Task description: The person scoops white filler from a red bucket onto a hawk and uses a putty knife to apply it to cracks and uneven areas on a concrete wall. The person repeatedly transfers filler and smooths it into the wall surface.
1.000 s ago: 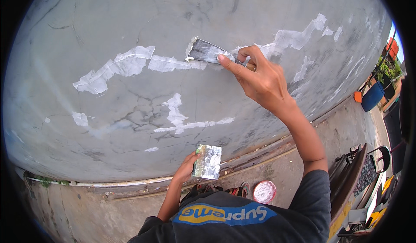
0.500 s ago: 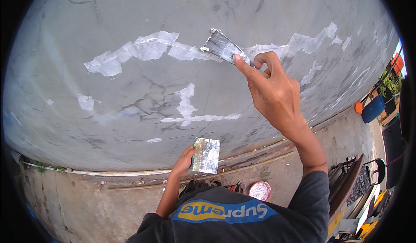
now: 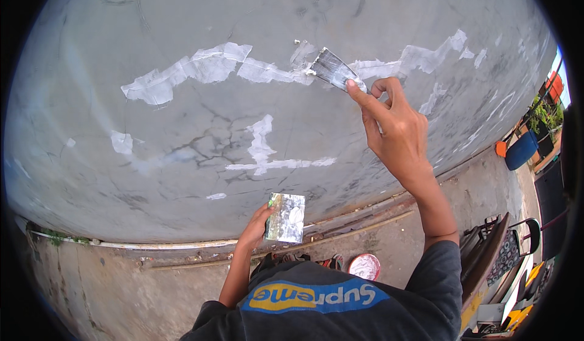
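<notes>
My right hand [image 3: 398, 125] grips a putty knife [image 3: 336, 70] by its handle, which the fingers mostly hide. The wide blade is smeared with white filler and its edge lies against the grey wall [image 3: 182, 12]. A fresh thin smear [image 3: 302, 54] of filler shows on the wall just left of the blade, and a small lump sits above it. Lower down, my left hand [image 3: 258, 224] is closed on the edge of a small rectangular plate [image 3: 285, 218], stained and carrying a dab of white filler [image 3: 295, 215].
Jagged white filler patches [image 3: 213, 64] run across the cracked wall, with more lower down [image 3: 261, 146]. A pipe [image 3: 152, 242] follows the wall's foot. A round tub of white filler [image 3: 365, 267] stands on the concrete floor by my feet. Stacked furniture [image 3: 486, 256] and a blue barrel [image 3: 522, 151] are at the right.
My right hand has moved the putty knife to the right and slightly down, and a new white smear shows where the blade was. My left hand with the plate has barely shifted.
</notes>
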Available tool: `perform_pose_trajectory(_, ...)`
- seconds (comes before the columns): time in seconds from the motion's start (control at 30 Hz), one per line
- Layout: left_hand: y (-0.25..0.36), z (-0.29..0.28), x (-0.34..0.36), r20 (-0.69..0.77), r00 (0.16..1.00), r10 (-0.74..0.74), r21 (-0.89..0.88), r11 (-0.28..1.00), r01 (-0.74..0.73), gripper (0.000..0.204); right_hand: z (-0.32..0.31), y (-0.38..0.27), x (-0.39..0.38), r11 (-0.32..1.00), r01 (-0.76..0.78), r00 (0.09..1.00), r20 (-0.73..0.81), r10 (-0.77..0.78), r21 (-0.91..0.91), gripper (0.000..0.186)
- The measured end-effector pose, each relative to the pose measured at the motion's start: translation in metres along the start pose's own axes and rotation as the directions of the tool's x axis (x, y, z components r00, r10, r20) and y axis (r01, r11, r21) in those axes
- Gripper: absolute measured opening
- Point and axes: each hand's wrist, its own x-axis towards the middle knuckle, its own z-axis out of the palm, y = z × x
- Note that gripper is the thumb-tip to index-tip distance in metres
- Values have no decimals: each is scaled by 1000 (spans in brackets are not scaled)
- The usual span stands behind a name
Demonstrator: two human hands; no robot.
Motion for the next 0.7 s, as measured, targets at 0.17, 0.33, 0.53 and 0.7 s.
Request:
perform_pose_trajectory(0.17,-1,4,-1,-25,999,-33,-50,998,32,44,-3,0,-6,996,50,997,-64,-45,80,50)
perform_pose_trajectory(0.33,-8,-2,4,36,999,11,4,1000,-11,43,20,2,-4,932,-11,982,-172,79,362,50)
perform_pose_trajectory(0.53,2,6,-5,-52,998,-35,-86,996,30,42,25,4,-35,614,-183,957,-3,289,767,43)
perform_pose_trajectory(0.7,-10,-4,1,-39,998,-41,-58,998,39,42,20,13,-21,858,-15,1000,-13,25,514,49)
